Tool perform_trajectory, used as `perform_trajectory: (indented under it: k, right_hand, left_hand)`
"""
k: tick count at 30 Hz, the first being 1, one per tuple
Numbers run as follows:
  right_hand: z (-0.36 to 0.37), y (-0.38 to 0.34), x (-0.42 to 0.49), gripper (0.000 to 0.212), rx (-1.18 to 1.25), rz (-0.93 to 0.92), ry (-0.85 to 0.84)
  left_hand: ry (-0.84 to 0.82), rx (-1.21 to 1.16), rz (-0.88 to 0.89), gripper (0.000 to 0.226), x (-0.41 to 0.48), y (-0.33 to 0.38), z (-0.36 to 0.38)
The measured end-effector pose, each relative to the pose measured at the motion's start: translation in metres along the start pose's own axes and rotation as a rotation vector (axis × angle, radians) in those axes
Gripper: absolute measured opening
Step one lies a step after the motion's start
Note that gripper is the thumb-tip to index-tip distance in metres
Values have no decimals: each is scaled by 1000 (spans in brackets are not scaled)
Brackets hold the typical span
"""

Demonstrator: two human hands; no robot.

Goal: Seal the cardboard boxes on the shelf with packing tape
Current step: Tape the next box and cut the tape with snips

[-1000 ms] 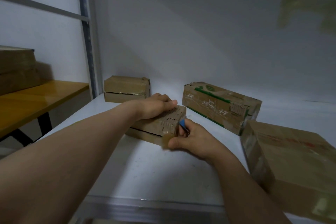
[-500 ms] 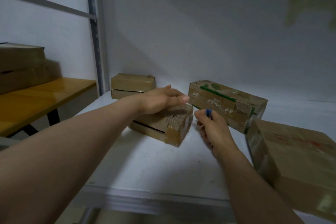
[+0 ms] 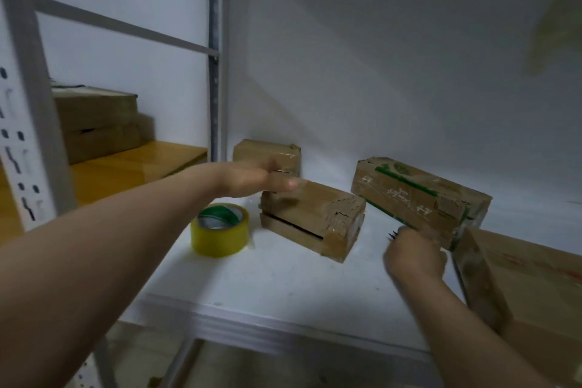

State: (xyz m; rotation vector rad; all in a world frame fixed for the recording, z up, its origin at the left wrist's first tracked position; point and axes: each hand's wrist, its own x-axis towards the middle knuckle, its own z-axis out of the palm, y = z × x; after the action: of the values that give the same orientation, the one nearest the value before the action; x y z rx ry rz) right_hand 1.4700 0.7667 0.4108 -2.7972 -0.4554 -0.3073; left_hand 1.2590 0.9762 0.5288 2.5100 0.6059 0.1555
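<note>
**Steadying the middle box for its next strip of tape**

The person is laying the left hand [image 3: 252,178] flat on the top of the small brown cardboard box [image 3: 315,214] in the middle of the white metal shelf [image 3: 283,277]. That grip is released, the fingers straight and pressing, not wrapping. The right hand [image 3: 414,257] is hanging just off the box's right end. Its grip is clenched round a small dark pointed tool [image 3: 393,235], of which only the tip is showing. Motion blur is hiding what kind of cutter it is.

The roll of yellow packing tape [image 3: 220,235] is standing on the shelf just left of the box, under the left forearm, with neither hand on it. A dark open slit [image 3: 296,227] is running along the box's near long side, so that seam is probably not closed yet.

To do this step well, the left palm should be bearing straight down so that the slit is closing before any tape is crossing it. The right hand will likely need to be setting the tool down clear of the long green-printed cardboard box [image 3: 419,198] behind it. It can then reach across for the roll. Pulling the strip taut, and smoothing it from the middle outward, should be keeping wrinkles out.
</note>
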Motion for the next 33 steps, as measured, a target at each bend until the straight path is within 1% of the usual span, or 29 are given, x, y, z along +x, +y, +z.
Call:
perform_trajectory:
  k: [2, 4, 6, 8, 9, 10, 12, 13, 14, 15, 16, 18, 21, 23, 26, 28, 29, 30, 31, 33]
  right_hand:
    - [-1, -2, -2, 29, -8, -6, -45]
    - [-3, -5, -7, 34, 23, 11, -80]
    - [-10, -10, -14, 42, 112, 30, -44]
    - [-21, -17, -23, 47, 250, 21, 65]
    - [-27, -22, -27, 46, 313, -12, 146]
    - [-33, -28, -31, 43, 355, -65, 236]
    - [-44, -39, -39, 33, 439, -206, 404]
    - [-50, -46, -46, 27, 496, -288, 449]
    - [-57, -53, -54, 22, 562, -372, 453]
    - [-62, -60, -62, 18, 627, -448, 423]
    - [-68, -68, -70, 15, 677, -512, 358]
    - [-75, -82, -85, 11, 699, -583, 170]
    - [-76, -97, -99, 20, 717, -539, -145]
    - [-74, -102, -104, 25, 691, -513, -271]
    - [-73, -102, -112, 20, 691, -466, -467]
    - [-68, -101, -114, 20, 796, -415, -644]
    - [-65, -101, -115, 23, 866, -393, -708]
    - [-65, -102, -116, 25, 934, -378, -723]
    - [-65, -102, -114, 27, 1009, -362, -702]
    - [-74, -104, -111, 27, 1203, -331, -648]
  left_hand:
    - [25, 63, -55, 61, -9, -14, -3]
    - [30, 136, -105, 53, -17, -26, -3]
    - [-34, 145, -161, 51, -25, -34, -4]
    - [-136, 158, -201, 53, -33, -36, -3]
    - [-178, 203, -214, 55, -36, -36, -1]
    - [-210, 270, -222, 55, -37, -36, 3]
    - [-233, 430, -206, 45, -38, -36, 12]
    - [-221, 492, -194, 41, -38, -35, 16]
    - [-195, 537, -190, 42, -39, -34, 17]
    - [-169, 563, -200, 46, -40, -33, 16]
    - [-146, 558, -216, 52, -40, -33, 14]
    - [-126, 510, -253, 61, -40, -34, 11]
    - [-101, 518, -284, 64, -41, -30, 13]
    - [-90, 527, -288, 61, -42, -23, 15]
    - [-49, 548, -280, 52, -47, -4, 7]
    - [33, 518, -260, 44, -49, 8, -7]
    - [75, 467, -247, 39, -49, 13, -14]
    - [124, 371, -236, 33, -47, 14, -21]
    - [174, 225, -213, 30, -45, 13, -24]
    - [221, -103, -108, 35, -43, 13, -21]
